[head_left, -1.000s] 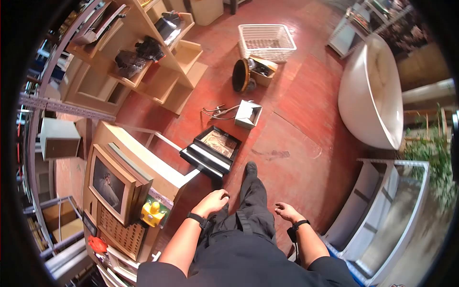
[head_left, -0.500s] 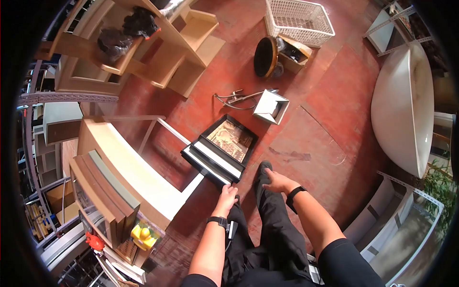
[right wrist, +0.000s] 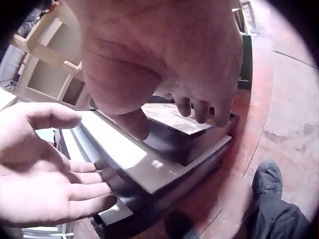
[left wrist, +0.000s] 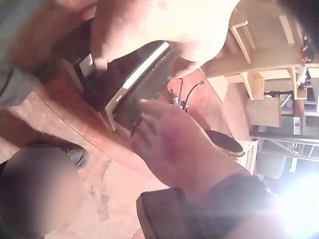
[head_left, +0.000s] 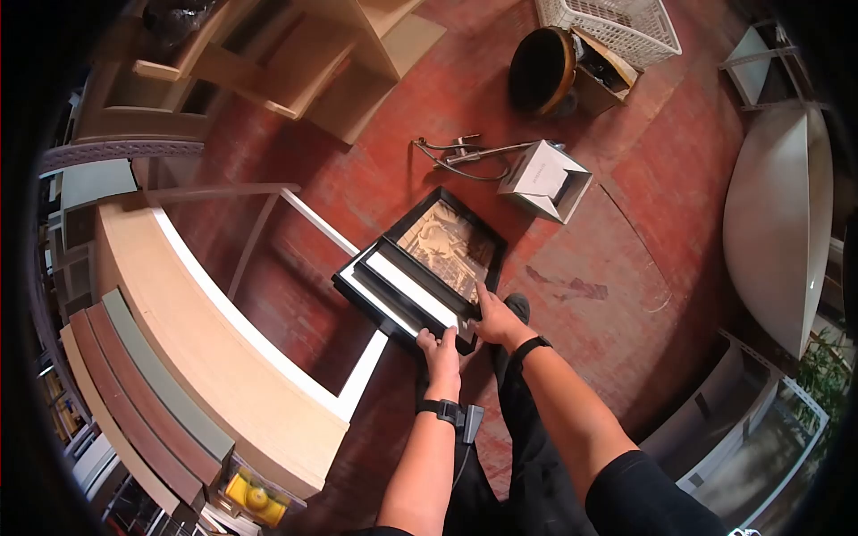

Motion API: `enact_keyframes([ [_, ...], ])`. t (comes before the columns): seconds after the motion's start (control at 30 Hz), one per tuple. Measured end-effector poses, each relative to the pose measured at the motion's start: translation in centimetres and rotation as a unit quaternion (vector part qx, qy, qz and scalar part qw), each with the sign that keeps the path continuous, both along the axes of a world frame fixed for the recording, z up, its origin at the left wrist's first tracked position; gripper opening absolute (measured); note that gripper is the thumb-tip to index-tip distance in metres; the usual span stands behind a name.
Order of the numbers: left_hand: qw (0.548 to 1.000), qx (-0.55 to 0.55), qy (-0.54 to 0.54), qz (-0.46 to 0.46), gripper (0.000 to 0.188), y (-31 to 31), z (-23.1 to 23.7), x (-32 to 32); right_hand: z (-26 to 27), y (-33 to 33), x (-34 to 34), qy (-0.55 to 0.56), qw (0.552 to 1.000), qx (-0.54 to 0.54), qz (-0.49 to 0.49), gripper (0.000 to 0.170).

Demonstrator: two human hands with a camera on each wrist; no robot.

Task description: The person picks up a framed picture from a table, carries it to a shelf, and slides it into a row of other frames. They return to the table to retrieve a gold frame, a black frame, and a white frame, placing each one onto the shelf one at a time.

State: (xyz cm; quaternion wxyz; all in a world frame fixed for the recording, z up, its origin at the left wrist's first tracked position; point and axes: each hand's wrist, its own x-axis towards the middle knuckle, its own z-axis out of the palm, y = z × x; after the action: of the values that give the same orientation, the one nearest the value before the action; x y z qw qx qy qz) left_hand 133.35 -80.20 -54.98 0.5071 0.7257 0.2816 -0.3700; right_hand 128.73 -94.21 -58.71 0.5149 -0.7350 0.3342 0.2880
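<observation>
While red floor extends right of the central frames, left hand and right hand, fingers uncurled, adjoin their lower-right edges; contact unclear.

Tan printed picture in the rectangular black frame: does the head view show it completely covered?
No, most of the tan printed picture shows inside the black frame.

Apparent storeroom, worn red floor, metal racking, wooden shelf unit, white bathtub
</observation>
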Motion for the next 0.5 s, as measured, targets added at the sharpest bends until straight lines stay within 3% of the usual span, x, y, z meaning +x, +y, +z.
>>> enact_keyframes([
  [0.27, 0.999, 0.025, 0.014, -0.029, 0.077, -1.1, 3.0, 1.4, -1.4, -1.8, 2.5, -0.013, 1.0, -0.01, 0.004, 0.086],
  [0.43, 0.999, 0.007, -0.01, -0.048, 0.072, -1.5, 2.1, 1.4, -0.8, -3.0, 3.1, -0.013, 0.999, 0.016, -0.028, 0.082],
  [0.5, 0.997, -0.033, -0.011, -0.075, 0.076, -2.1, 1.6, 1.7, -0.9, -3.3, 2.9, -0.092, 0.994, -0.057, -0.011, 0.078],
])
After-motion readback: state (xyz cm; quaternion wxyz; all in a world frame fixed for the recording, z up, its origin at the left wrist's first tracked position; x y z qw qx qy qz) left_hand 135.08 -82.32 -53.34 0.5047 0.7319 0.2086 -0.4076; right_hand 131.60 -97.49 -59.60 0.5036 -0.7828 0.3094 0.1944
